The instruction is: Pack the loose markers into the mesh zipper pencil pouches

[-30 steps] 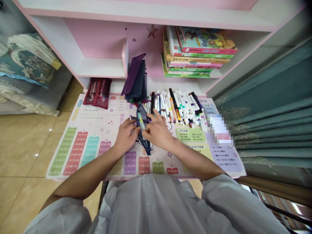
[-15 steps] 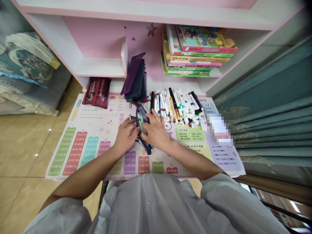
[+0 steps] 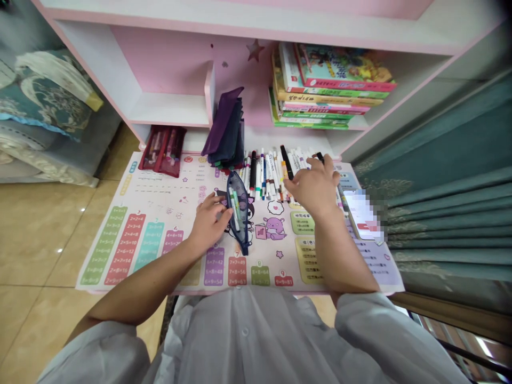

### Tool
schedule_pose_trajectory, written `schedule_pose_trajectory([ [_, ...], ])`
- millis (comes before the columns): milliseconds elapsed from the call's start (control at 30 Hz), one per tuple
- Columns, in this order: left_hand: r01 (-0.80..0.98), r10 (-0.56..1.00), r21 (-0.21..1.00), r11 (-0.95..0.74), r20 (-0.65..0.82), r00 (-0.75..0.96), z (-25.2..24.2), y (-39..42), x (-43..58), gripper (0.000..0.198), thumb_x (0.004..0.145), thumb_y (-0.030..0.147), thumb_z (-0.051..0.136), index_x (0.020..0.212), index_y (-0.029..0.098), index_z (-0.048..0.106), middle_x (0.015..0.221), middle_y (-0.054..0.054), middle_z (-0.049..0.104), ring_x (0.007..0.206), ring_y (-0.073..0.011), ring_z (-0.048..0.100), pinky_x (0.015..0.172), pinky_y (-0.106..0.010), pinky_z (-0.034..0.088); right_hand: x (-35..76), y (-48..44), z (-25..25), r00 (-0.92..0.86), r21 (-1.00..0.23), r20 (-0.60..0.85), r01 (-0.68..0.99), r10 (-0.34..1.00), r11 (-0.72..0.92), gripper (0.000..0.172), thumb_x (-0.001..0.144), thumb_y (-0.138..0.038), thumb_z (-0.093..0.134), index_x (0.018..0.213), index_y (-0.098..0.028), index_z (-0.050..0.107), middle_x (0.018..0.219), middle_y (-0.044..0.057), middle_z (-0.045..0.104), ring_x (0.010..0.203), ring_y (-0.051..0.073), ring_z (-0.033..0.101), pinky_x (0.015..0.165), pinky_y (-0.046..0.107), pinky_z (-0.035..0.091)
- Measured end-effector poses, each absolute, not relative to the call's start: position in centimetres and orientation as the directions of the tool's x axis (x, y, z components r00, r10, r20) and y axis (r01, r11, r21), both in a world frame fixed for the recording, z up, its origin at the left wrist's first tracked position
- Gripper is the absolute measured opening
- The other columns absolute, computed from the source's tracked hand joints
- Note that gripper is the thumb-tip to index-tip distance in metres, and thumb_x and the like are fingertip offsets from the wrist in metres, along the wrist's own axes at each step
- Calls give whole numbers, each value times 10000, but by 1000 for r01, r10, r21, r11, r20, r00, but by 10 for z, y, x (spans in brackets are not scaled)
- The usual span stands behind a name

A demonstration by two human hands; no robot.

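Bright, even indoor light, with only soft shadows. Right of my desk mat (image 3: 188, 170), a window (image 3: 486, 344) burns out white at the lower corner. Small glints sit on the floor tiles (image 3: 40, 250) left of it. The phone (image 3: 362, 214) on the mat is pixelated. Wide-angle distortion bends the shelf (image 3: 160, 109) edges.

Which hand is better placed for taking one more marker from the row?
Probably the right hand: it is at the markers, while the left hand touches the dark pouch.

Probably a child's study corner at home: pink shelves (image 3: 168, 109), times-table mat (image 3: 160, 194), storybooks (image 3: 336, 69), teal curtains (image 3: 452, 229).
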State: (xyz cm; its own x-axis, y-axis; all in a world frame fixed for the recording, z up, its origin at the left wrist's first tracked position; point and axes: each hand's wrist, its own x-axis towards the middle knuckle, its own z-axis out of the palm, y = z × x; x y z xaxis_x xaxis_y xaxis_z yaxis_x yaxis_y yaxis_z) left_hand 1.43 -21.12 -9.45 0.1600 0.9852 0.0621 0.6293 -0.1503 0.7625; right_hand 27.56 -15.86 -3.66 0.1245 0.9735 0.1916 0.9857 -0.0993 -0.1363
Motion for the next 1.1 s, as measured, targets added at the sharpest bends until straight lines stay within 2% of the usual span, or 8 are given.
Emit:
schedule_pose_trajectory([
  [167,628,985,762,-156,70,160,-95,-211,14,318,892,433,507,684,213,607,1289,-101,663,1411,-348,435,1155,-582,367,288,-147,-46,147,4,-69,989,987,-147,294,844,-378,617,739,-130,733,1527,190,431,1498,462,151,1107,737,244],
  [333,632,984,758,-164,78,162,-97,-210,14,318,891,444,510,691,218,610,1281,-94,665,1397,-338,451,1157,-566,374,286,-143,-52,122,4,-119,993,985,-122,247,850,-296,567,784,-121,729,1558,179,398,1513,421,141,1145,708,208],
  [600,635,983,753,-172,89,160,-99,-210,12,312,897,433,523,694,220,627,1287,-89,664,1398,-340,449,1152,-568,385,292,-138,-65,81,-85,-63,993,995,-86,211,783,-225,560,655,-116,688,1544,210,399,1489,467,184,1098,764,211],
  [833,641,983,748,-171,84,163,-98,-211,12,303,903,422,529,703,221,636,1289,-75,667,1402,-335,445,1153,-564,390,285,-145,-54,78,-186,114,981,990,-56,194,734,-247,637,569,-147,651,1496,198,461,1482,492,187,1076,798,213],
  [967,645,983,745,-173,86,163,-97,-211,13,316,909,431,528,701,219,634,1300,-81,658,1401,-334,446,1159,-565,384,264,-169,-31,13,-303,180,952,984,43,224,716,-229,629,504,-168,595,1522,169,447,1496,482,185,1105,779,205],
  [1100,638,981,748,-182,96,167,-99,-210,13,313,907,425,529,704,214,638,1290,-91,661,1402,-329,448,1170,-560,371,232,-196,-25,-148,-378,240,896,960,232,217,710,-204,625,499,-178,583,1531,118,461,1504,449,204,1135,732,224],
])
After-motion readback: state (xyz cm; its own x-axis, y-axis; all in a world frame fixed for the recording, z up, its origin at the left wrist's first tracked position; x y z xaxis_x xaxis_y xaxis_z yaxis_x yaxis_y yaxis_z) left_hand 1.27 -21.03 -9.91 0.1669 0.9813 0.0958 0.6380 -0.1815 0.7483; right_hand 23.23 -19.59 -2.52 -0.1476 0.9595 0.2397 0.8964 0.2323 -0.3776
